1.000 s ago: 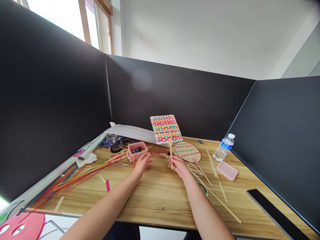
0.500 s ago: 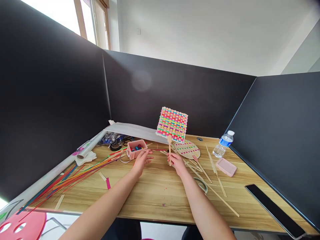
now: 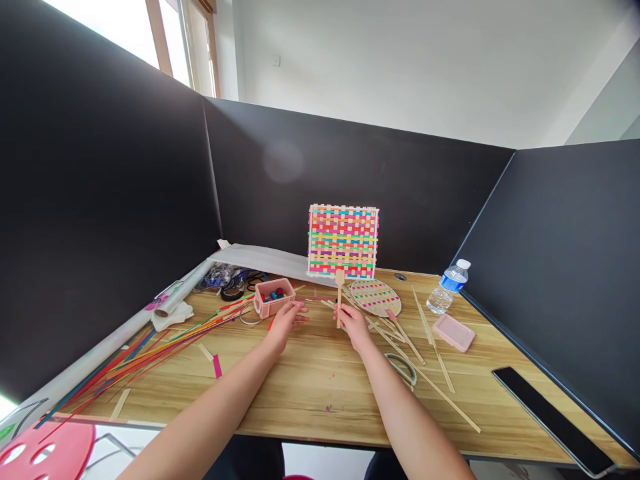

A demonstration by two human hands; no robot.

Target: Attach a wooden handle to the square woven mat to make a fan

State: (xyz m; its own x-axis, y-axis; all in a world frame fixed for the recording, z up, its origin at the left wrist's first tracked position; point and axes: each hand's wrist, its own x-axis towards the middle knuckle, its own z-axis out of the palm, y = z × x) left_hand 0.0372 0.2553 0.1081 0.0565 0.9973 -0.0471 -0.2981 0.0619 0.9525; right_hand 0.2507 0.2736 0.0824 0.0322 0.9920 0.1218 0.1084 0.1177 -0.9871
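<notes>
My right hand grips the wooden handle of a square woven fan and holds it upright above the table. Its face is a weave of pink, red, yellow, green, blue and pale strips with a white edge. The fingers of my left hand are apart, with nothing in them, in front of a pink box of small dark and red round items. Behind my right hand lies a round woven fan, with its handle pointing toward me.
Long coloured strips spread over the left side, near paper rolls. Thin bamboo strips and green-handled scissors lie right of centre. Farther right are a water bottle, a pink lid and a phone. Black panels enclose the table.
The square fan has turned from a tilt to nearly straight, its face now squarer to me and slightly higher. Both hands are in almost the same places.
</notes>
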